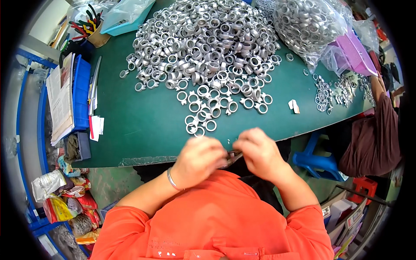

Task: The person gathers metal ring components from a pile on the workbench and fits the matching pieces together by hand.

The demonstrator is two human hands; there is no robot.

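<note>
At the table's front edge my left hand is closed, its fingers curled and blurred. Close beside it, my right hand is closed too, thumb and fingers bent together. Between the hands shows a small, dark brownish piece, mostly covered by fingers and too blurred to name. Just beyond the hands lie loose grey metal rings, each with a small lug. They trail from a large heap of such rings at the back of the table.
A clear bag of rings and a pink basket stand back right, near another person's arm. Small metal parts lie there. At left are a blue tray, pliers and a turquoise tray. A blue stool stands right.
</note>
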